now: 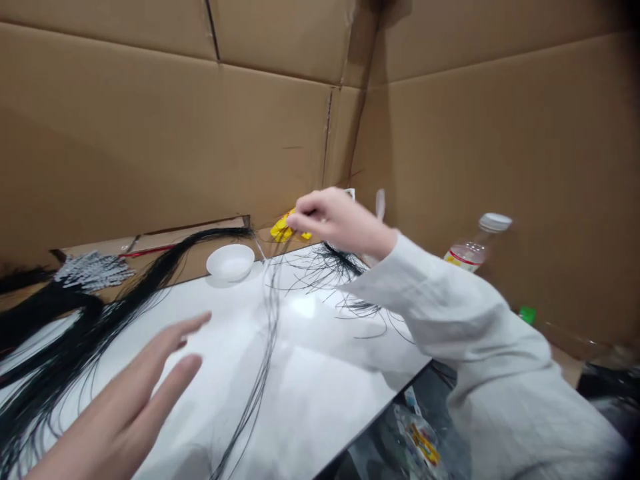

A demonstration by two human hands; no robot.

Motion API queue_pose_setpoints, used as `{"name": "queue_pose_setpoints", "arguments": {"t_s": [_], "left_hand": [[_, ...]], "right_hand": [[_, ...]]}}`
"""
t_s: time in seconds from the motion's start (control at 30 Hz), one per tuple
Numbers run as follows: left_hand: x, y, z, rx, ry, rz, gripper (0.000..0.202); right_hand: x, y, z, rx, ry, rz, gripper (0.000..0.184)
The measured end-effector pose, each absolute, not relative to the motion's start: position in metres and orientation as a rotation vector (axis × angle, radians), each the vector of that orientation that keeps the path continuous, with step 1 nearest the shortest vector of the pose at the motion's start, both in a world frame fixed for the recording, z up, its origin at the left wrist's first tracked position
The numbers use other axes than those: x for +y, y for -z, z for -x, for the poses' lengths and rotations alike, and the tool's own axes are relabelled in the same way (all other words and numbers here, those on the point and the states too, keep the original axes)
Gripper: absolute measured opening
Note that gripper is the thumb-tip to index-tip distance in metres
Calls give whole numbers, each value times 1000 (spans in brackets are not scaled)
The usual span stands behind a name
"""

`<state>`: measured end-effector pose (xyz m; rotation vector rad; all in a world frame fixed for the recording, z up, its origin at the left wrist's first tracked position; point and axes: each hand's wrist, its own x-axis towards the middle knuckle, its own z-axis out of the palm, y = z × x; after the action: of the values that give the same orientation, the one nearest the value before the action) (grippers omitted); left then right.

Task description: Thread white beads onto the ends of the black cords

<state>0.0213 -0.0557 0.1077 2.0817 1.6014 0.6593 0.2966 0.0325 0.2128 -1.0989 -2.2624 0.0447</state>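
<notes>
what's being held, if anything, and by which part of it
The right hand pinches thin black strands near their far end; the left hand holds nothing.

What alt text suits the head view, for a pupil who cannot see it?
A person's right hand holds up thin dark strands over a white surface; the left hand is open, nearer the camera. Farther back, a white bowl stands beside a thick black bundle.

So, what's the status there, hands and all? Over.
Right hand raised, pinching thin dark strands. Left hand open, holding nothing. Strands trailing down over white surface. Bowl off to one side, touching neither hand.
</notes>
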Motion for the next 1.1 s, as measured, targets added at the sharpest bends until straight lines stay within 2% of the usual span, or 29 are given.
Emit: {"name": "queue_pose_setpoints", "arguments": {"t_s": [0.07,0.17,0.43,0.6,0.7,0.83,0.87,0.9,1.0,1.1], "left_hand": [[-37,-133,-47,1493,-782,-2049,49],[-18,-145,-81,1281,-856,-1946,38],[1,-113,-93,1171,-882,-1516,29],[3,-109,-93,1194,-981,-1298,27],[6,-102,-96,1130,-1101,-1141,25],[9,-88,-98,1068,-1279,-1002,22],[10,-84,-99,1067,-1312,-987,21],[10,-81,-100,1068,-1335,-982,21],[7,-72,-103,1068,-1343,-1010,19],[1,-67,-106,1074,-1308,-1049,17]], "right_hand": [[27,-199,-277,-2322,-79,1004,31],[20,-182,-257,-2376,-89,910,28],[38,-166,-285,-2446,-547,964,32],[74,-173,-348,-2279,-649,1195,36],[91,-175,-380,-1966,-426,1361,35],[82,-161,-372,-1454,362,1439,22],[74,-154,-359,-1464,434,1399,22],[64,-145,-344,-1602,329,1333,19],[38,-117,-288,-2062,-539,1186,23],[32,-96,-243,-1916,-1172,1029,26]]}}
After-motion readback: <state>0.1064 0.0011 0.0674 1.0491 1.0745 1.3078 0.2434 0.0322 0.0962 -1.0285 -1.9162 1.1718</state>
